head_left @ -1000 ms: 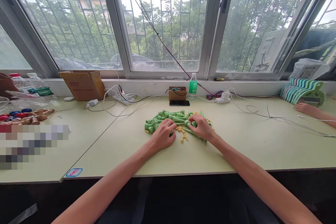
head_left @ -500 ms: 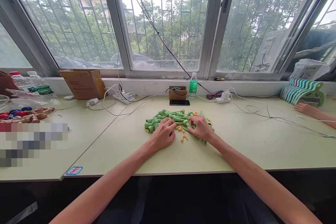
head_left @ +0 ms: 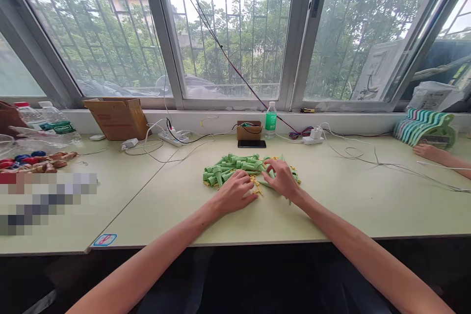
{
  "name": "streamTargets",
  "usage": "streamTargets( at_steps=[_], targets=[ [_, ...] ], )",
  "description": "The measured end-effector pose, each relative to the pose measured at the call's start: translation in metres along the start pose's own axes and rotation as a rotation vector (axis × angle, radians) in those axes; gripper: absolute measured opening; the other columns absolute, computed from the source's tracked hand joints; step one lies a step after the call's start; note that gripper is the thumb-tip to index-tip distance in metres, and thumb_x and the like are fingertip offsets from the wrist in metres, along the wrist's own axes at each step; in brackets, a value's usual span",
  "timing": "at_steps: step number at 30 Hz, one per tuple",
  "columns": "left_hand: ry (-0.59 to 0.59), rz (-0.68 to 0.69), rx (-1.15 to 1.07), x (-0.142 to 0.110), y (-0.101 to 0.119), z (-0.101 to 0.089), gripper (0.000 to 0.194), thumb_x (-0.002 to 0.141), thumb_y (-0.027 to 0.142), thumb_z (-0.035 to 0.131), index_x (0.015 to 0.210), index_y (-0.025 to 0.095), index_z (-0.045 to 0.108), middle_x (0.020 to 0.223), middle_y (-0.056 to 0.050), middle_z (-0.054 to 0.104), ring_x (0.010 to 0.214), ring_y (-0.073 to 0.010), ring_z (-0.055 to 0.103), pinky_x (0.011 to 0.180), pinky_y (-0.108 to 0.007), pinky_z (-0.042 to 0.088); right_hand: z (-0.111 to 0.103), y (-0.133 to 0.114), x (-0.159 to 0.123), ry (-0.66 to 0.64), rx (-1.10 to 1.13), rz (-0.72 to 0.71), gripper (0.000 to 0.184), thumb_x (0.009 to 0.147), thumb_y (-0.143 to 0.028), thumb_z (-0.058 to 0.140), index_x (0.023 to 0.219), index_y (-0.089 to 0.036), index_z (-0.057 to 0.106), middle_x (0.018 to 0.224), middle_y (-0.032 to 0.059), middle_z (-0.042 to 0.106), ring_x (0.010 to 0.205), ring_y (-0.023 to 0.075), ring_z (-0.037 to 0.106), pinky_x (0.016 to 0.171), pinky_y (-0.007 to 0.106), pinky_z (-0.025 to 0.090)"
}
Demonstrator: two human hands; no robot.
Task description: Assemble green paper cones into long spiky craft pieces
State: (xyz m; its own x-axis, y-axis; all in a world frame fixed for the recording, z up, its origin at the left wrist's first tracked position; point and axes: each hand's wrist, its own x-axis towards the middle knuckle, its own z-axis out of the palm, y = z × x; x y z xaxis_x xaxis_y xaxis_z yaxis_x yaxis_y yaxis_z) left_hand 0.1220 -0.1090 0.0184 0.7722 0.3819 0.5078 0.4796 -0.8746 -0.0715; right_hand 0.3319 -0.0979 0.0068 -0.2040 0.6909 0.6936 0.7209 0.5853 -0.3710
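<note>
Your left hand (head_left: pixel 237 192), loosely bent, is nearer the yellow pieces (head_left: pixel 256 185), at its two o'clock and trailing toward five, while your right hand (head_left: pixel 282 179) curls beside green tubes (head_left: pixel 218 176) at nine o'clock, either hand's hold unclear.

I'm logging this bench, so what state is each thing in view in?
Green parts: loosely heaped
Yellow pieces: scattered, partly hidden
Left hand: fingers bent, grip unclear
Right hand: fingers curled, grip unclear
Phone: flat, screen dark
Small box: open, things inside
Green-label bottle: upright, capped
Big box: standing
Power strip: plugged into
</note>
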Motion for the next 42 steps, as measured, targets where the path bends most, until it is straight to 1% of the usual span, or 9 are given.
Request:
streamTargets(
  at_steps=[3,7,14,18,21,25,32,39,42],
  targets=[
    [0.013,-0.028,0.009,-0.001,-0.005,0.005,0.027,0.092,0.031,0.048,0.073,0.019,0.063,0.075,-0.006,0.059,0.082,-0.0208,0.053,0.085,-0.041,0.045,0.007,-0.013,-0.004,0.044,0.097,-0.021,0.022,0.088,-0.024,0.053,0.11,-0.02,0.053,0.086,0.0054,0.062,0.075,0.0198,0.058,0.073,0.033,0.045],
    [0.019,-0.072,0.023,-0.004,-0.01,0.011,0.022,0.092,0.025,0.046,0.082,0.019,0.065,0.078,-0.006,0.061,0.082,-0.0212,0.052,0.083,-0.041,0.045,0.026,-0.035,-0.013,-0.02,0.252,-0.032,0.029,0.095,-0.028,0.044,0.124,-0.023,0.041,0.094,0.0055,0.059,0.06,0.0143,0.054,0.062,0.029,0.047],
    [0.07,-0.157,0.066,-0.009,-0.013,0.011,0.018,0.084,0.015,0.051,0.078,0.018,0.067,0.084,-0.009,0.056,0.09,-0.0239,0.049,0.082,-0.039,0.048,0.053,-0.056,-0.009,0.038,0.345,0.091,0.031,0.096,-0.029,0.037,0.127,-0.02,0.034,0.098,0.0088,0.055,0.056,0.0143,0.053,0.06,0.032,0.048],
    [0.095,-0.135,0.025,-0.008,-0.013,0.009,0.018,0.084,0.014,0.051,0.082,0.019,0.069,0.086,-0.009,0.056,0.096,-0.0248,0.048,0.086,-0.04,0.048,0.05,-0.061,-0.007,0.108,0.382,0.142,0.031,0.096,-0.028,0.036,0.125,-0.02,0.033,0.084,0.0053,0.053,0.063,0.0187,0.055,0.064,0.034,0.047],
    [0.101,-0.114,-0.013,-0.007,-0.012,0.007,0.018,0.085,0.016,0.051,0.08,0.017,0.068,0.086,-0.01,0.057,0.102,-0.0257,0.048,0.089,-0.041,0.048,0.044,-0.062,-0.012,0.043,0.406,0.143,0.029,0.096,-0.027,0.036,0.124,-0.021,0.033,0.07,-0.001,0.047,0.058,0.0175,0.051,0.059,0.031,0.045],
    [0.121,-0.106,-0.066,-0.006,-0.012,0.006,0.019,0.088,0.017,0.049,0.077,0.017,0.065,0.085,-0.008,0.057,0.103,-0.0244,0.049,0.091,-0.04,0.048,0.042,-0.06,-0.014,-0.007,0.408,0.15,0.029,0.095,-0.026,0.036,0.124,-0.022,0.033,0.064,-0.0038,0.044,0.052,0.0163,0.048,0.056,0.029,0.042],
    [0.279,-0.251,-0.096,-0.004,-0.019,0.005,0.022,0.094,0.02,0.044,0.077,0.018,0.059,0.084,-0.006,0.058,0.089,-0.0201,0.051,0.08,-0.036,0.049,0.045,-0.05,-0.006,-0.058,0.413,0.233,0.034,0.093,-0.027,0.038,0.126,-0.02,0.033,0.063,-0.005,0.047,0.05,0.0153,0.048,0.055,0.028,0.041],
    [0.377,-0.256,-0.11,-0.003,-0.018,0.0,0.009,0.091,0.019,0.048,0.092,0.019,0.057,0.089,-0.005,0.059,0.089,-0.0201,0.053,0.081,-0.035,0.048,0.045,-0.045,-0.002,0.012,0.423,0.222,0.034,0.091,-0.027,0.04,0.123,-0.019,0.035,0.061,-0.0066,0.044,0.049,0.0137,0.045,0.053,0.025,0.038],
    [0.395,-0.253,-0.108,0.009,-0.019,-0.005,0.022,0.089,0.012,0.046,0.108,0.02,0.055,0.1,-0.007,0.059,0.095,-0.021,0.054,0.085,-0.036,0.048,0.046,-0.045,-0.001,0.053,0.469,0.206,0.032,0.091,-0.027,0.042,0.122,-0.02,0.037,0.06,-0.0069,0.043,0.048,0.0129,0.043,0.051,0.024,0.037]
  ],
)
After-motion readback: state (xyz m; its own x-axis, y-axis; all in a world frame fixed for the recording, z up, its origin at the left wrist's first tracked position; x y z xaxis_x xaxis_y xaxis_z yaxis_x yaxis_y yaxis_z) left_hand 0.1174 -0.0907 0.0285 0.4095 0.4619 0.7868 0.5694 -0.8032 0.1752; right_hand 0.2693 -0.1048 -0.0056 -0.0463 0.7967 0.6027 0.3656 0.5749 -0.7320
